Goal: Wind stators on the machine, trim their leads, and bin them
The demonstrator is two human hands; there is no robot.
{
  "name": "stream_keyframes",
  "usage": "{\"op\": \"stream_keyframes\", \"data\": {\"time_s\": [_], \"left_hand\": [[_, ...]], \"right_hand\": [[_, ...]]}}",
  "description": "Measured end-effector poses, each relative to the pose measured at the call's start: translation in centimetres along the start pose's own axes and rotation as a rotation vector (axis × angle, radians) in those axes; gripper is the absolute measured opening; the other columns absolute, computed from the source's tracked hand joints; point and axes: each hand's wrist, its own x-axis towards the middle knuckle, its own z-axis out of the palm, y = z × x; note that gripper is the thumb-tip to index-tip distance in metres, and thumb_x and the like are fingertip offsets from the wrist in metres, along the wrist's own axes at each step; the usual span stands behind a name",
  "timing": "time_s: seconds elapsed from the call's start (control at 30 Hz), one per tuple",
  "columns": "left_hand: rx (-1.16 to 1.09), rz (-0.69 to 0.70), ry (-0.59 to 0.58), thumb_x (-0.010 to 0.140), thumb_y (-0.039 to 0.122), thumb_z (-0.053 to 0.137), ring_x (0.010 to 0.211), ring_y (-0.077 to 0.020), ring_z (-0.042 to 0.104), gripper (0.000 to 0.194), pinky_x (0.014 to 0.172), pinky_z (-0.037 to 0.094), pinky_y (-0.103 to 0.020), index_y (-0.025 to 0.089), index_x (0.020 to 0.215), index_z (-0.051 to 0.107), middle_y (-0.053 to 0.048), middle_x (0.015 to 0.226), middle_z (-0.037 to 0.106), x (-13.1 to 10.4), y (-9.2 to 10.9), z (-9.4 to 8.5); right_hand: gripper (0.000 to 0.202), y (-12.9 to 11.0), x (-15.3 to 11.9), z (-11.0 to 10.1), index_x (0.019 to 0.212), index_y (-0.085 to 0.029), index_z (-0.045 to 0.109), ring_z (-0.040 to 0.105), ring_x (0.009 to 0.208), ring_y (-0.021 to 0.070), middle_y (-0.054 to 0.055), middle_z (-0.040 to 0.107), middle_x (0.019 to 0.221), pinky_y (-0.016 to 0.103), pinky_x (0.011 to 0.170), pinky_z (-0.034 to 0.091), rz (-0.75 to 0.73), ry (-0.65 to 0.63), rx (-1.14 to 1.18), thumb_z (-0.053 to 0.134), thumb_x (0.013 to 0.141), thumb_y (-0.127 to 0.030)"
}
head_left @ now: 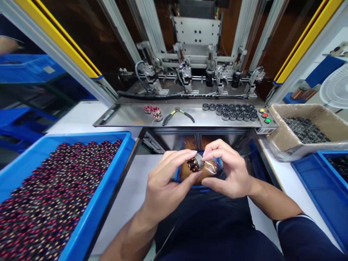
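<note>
A wound motor stator (195, 163), with copper windings on a grey metal ring, is held up over my lap. My left hand (170, 177) grips it between thumb and fingers, its windings facing left. At the ring's right side is my right hand (228, 168). Its index fingertip is at or against the metal rim, while the thumb stays apart from the fingers and lower down. Beneath both hands lies a brown, shiny wrapped bundle (210, 167) in a blue container, partly hidden by them.
A blue bin (129, 145) full of wound stators stands left. The metal ledge (130, 117) carries three wound stators (153, 110), pliers (178, 112), dark unwound cores (235, 111) and coloured buttons (265, 115). Behind is a machine; right are a cardboard box (282, 136) of cores and blue trays (312, 188).
</note>
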Motion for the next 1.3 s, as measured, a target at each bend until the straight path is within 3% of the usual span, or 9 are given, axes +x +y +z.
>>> {"op": "stream_keyframes", "data": {"time_s": [0.13,0.23,0.43,0.57,0.7,0.97,1.03,1.17,1.3], "left_hand": [[-0.033,-0.021,0.005,0.078,0.010,0.079,0.104,-0.0241,0.069,0.051,0.093,0.057,-0.039,0.027,0.125,0.069,-0.007,0.118,0.075,-0.6,-0.2,0.3],[-0.101,-0.079,0.016,0.078,0.006,0.078,0.109,-0.0245,0.068,0.050,0.089,0.058,-0.035,0.026,0.124,0.069,-0.008,0.121,0.073,-1.0,-0.4,0.4],[-0.244,-0.216,0.045,0.076,0.007,0.080,0.092,-0.0174,0.073,0.042,0.073,0.059,-0.022,0.023,0.114,0.072,-0.009,0.122,0.072,-1.2,-0.2,0.5],[-0.400,-0.306,0.057,0.075,0.008,0.081,0.086,-0.0154,0.075,0.036,0.075,0.062,-0.020,0.020,0.108,0.073,-0.009,0.116,0.074,-1.0,0.2,0.6],[-0.510,-0.352,0.041,0.073,0.009,0.083,0.087,-0.0179,0.077,0.033,0.077,0.064,-0.023,0.018,0.103,0.075,-0.010,0.110,0.075,-0.7,0.4,0.7],[-0.529,-0.299,0.029,0.076,0.009,0.082,0.102,-0.0234,0.076,0.029,0.083,0.064,-0.027,0.018,0.102,0.074,-0.012,0.110,0.076,-0.8,0.8,1.1],[-0.526,-0.286,0.043,0.077,0.007,0.080,0.103,-0.0224,0.076,0.031,0.083,0.064,-0.026,0.019,0.104,0.072,-0.012,0.111,0.076,-1.0,0.9,1.3],[-0.543,-0.292,0.078,0.078,0.003,0.078,0.099,-0.0181,0.077,0.054,0.086,0.063,-0.027,0.027,0.123,0.062,-0.007,0.113,0.077,-1.2,1.0,1.3],[-0.387,-0.220,-0.009,0.078,0.004,0.077,0.108,-0.0205,0.073,0.045,0.093,0.061,-0.028,0.025,0.118,0.070,-0.007,0.115,0.075,-1.2,0.8,0.7]], "right_hand": [[0.016,-0.5,0.1,0.6,0.086,-0.017,0.066,0.061,0.075,0.0153,0.004,0.064,0.082,0.028,0.067,0.052,0.067,0.055,-0.052,0.079,0.085,-0.027],[0.011,-0.7,-0.1,0.9,0.082,-0.016,0.066,0.061,0.069,0.0130,0.003,0.067,0.076,0.025,0.065,0.050,0.147,0.016,-0.029,0.073,0.090,-0.020],[0.015,-1.5,0.8,-0.7,0.080,-0.016,0.065,0.057,0.062,0.0114,0.001,0.064,0.071,0.023,0.060,0.046,0.254,-0.203,-0.112,0.066,0.095,-0.020],[0.017,-2.3,2.2,-2.2,0.078,-0.016,0.061,0.054,0.062,0.0105,0.000,0.063,0.071,0.022,0.061,0.043,0.272,-0.394,-0.205,0.063,0.095,-0.014],[0.020,-3.2,3.3,-3.1,0.076,-0.016,0.059,0.054,0.062,0.0108,0.000,0.062,0.069,0.022,0.060,0.041,0.248,-0.476,-0.250,0.062,0.095,-0.011],[0.019,-3.8,4.1,-3.9,0.076,-0.017,0.062,0.057,0.061,0.0109,0.000,0.066,0.071,0.023,0.060,0.042,0.188,-0.520,-0.291,0.064,0.093,-0.009],[0.018,-3.5,3.9,-4.0,0.077,-0.016,0.063,0.060,0.063,0.0110,0.000,0.067,0.072,0.022,0.061,0.044,0.222,-0.530,-0.266,0.064,0.093,-0.010],[0.020,-2.7,3.2,-4.5,0.076,-0.015,0.063,0.059,0.062,0.0103,0.000,0.066,0.069,0.021,0.061,0.043,0.325,-0.526,-0.198,0.064,0.095,-0.015],[0.016,-2.1,3.2,-5.7,0.086,-0.014,0.066,0.057,0.063,0.0102,-0.001,0.065,0.073,0.021,0.060,0.046,0.485,-0.511,-0.065,0.072,0.092,-0.027]]}}
